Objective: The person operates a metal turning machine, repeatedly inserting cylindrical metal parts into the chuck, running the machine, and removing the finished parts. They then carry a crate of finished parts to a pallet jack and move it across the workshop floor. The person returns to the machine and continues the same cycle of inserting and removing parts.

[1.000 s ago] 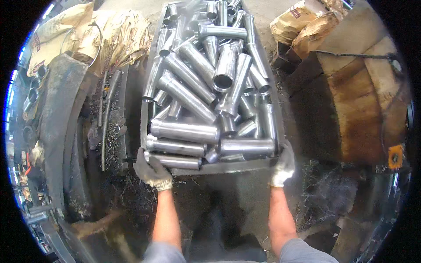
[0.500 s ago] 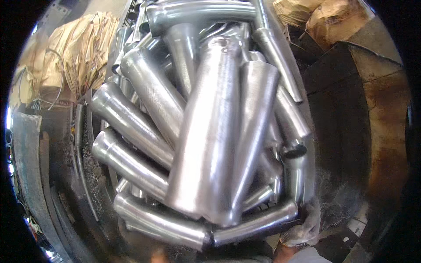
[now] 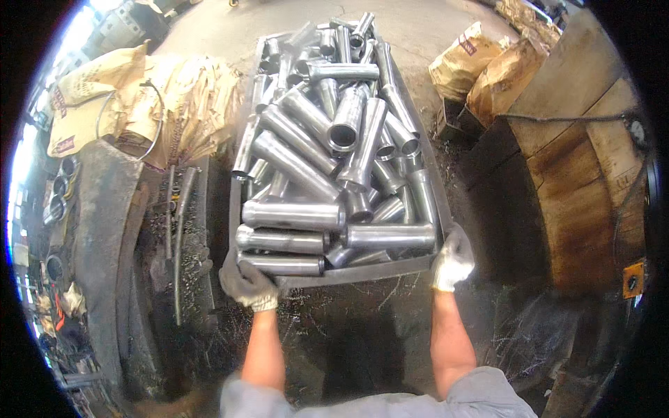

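Note:
A dark metal bin [image 3: 362, 272], heaped with shiny metal tubes [image 3: 296, 215] with flared ends, stretches away in front of me. At its near left corner, my left hand [image 3: 249, 282] in a dark-and-white work glove is closed round the rim. My right hand [image 3: 453, 262], gloved the same way, grips the near right corner. Both arms reach forward, and the fingertips are partly hidden by the bin's edge. Near the front, several tubes lie crosswise; farther back they point in many directions.
Brown paper sacks [image 3: 104, 97] lie to the left, with more sacks [image 3: 463, 59] at the far right. Stained brown panels [image 3: 571, 188] rise on the right. Thin metal rods [image 3: 183, 237] stand beside a dark worn ledge [image 3: 104, 223] on the left. Metal shavings litter the floor.
The tubes filled the view close up before; now the bin appears lower and farther away. Both my gloved hands show fully at its near corners, where earlier only parts were visible.

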